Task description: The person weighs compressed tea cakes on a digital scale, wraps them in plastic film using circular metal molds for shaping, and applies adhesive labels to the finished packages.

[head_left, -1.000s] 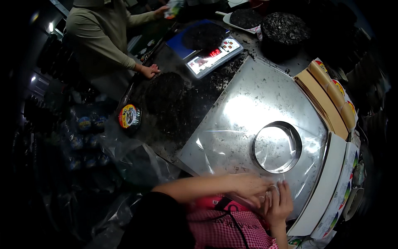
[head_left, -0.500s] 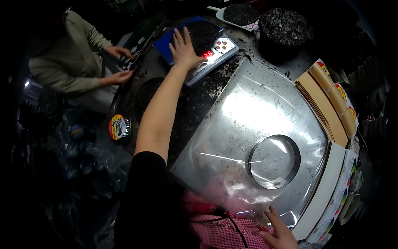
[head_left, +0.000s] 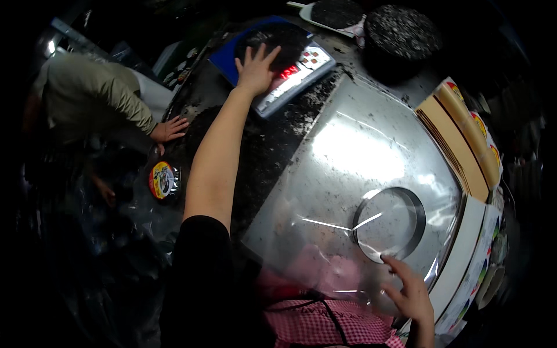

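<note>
A: The steel worktop (head_left: 348, 145) is carrying loose dark crumbs along its left edge; anything sliding there is risking a spill.

B: The left hand (head_left: 255, 66) is stretching to the blue scale (head_left: 278, 55) at the far corner, fingers spread, resting on the dark heap.

A: That could be tipping the scale.

B: The right hand (head_left: 413, 296), fingers loosely apart, is touching the clear film bag (head_left: 325, 261) by the near edge ring (head_left: 390, 223); it could be slipping off.

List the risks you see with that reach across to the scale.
1. The left hand rests on the dark pile on the blue scale; pressing there may skew the reading or scatter more dark crumbs onto the metal table.
2. The right hand rests on loose clear plastic film by the metal ring; a tug might shift both.
</note>
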### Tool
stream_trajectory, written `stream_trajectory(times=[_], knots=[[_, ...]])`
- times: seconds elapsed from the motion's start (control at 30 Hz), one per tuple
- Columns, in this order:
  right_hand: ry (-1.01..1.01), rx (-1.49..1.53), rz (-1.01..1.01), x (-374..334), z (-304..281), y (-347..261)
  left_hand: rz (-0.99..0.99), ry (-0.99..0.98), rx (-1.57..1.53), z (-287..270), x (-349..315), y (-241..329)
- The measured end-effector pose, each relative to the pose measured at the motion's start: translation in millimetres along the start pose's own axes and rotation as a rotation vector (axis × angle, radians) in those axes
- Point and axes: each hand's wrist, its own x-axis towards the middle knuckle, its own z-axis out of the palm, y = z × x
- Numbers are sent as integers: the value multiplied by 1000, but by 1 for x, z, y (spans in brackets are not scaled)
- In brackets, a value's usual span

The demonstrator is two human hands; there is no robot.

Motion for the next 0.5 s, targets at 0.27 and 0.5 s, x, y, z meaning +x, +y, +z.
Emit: stream_trajectory(times=[0.27, 0.5], knots=[[603, 724, -94, 27, 15, 50, 746, 314, -337, -53, -155, 129], [999, 359, -210, 59, 43, 80, 1132, 4, -357, -29, -269, 193]])
